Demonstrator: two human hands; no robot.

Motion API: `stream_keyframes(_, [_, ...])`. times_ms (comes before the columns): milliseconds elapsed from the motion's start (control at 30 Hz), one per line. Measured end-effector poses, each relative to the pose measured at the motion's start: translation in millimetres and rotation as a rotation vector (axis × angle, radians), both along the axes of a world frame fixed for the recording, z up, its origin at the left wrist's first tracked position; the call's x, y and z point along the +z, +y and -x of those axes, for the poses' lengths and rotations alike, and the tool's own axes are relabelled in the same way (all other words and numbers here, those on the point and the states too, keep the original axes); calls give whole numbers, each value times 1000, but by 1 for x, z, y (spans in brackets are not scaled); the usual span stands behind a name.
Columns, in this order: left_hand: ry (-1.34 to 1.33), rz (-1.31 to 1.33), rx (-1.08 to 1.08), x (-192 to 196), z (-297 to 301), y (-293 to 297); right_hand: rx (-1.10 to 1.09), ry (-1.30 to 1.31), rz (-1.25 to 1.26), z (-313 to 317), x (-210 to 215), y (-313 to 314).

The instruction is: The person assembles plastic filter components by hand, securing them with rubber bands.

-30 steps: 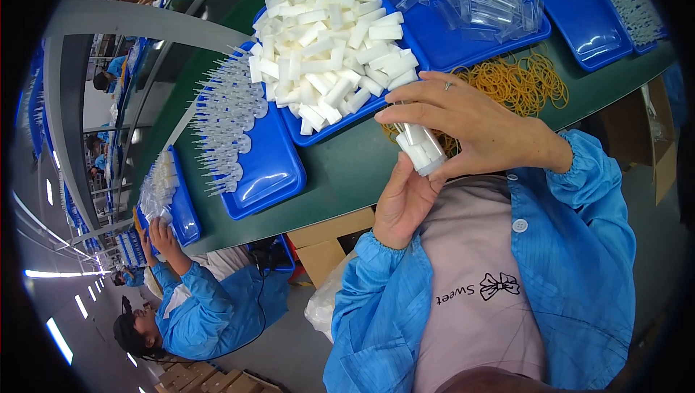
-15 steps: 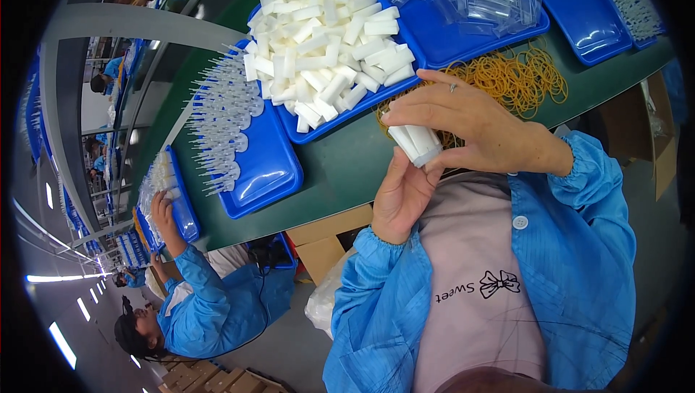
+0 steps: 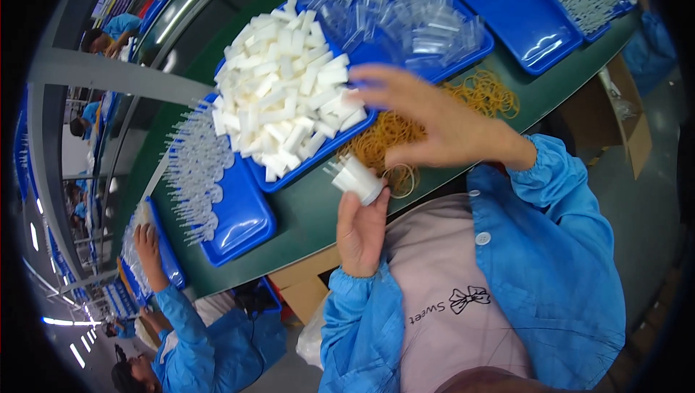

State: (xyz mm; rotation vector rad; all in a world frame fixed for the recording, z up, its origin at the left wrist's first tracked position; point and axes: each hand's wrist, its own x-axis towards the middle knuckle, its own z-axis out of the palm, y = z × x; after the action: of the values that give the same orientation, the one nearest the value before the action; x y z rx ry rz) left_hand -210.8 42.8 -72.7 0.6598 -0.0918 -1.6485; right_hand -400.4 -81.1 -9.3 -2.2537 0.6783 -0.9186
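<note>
My left hand [image 3: 363, 232] is closed around the base of a small white part with thin prongs [image 3: 355, 179], its prongs pointing up and away to the left. White blocks seem to be packed among the prongs. My right hand [image 3: 441, 121], blurred by motion, has its fingers apart, above a heap of orange rubber bands [image 3: 481, 96]. Just below its thumb shows a pale loop [image 3: 400, 180]; whether the thumb touches it I cannot tell. Left of that hand, white foam-like blocks [image 3: 279, 93] are heaped in a blue tray [image 3: 318, 156].
Similar pronged parts [image 3: 192, 168] crowd a blue tray [image 3: 253, 216] at the left. Clear plastic pieces [image 3: 405, 13] fill a tray at the back. Farther right stands another blue tray [image 3: 510, 17]. A co-worker's hand [image 3: 147, 248] reaches over a tray at far left. Cardboard boxes [image 3: 622, 114] stand at right.
My right hand has let go of the pronged part and opened beside it; my left hand now holds it alone, lower and farther left in view. The whole view has shifted.
</note>
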Motion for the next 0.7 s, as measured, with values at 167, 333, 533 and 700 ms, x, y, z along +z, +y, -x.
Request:
stream_keyframes(167, [111,33,-47,6,-3,-2,-508,62,250,77,-34,-67])
stream_keyframes(333, [132,60,-71,10,0,-2,-788,242,127,85,-77,-82])
stream_keyframes(533, [145,70,-96,4,4,-2,-565,210,124,47,-76,-85])
stream_keyframes(700, [65,92,-73,3,7,-2,-452,158,108,29,-72,-89])
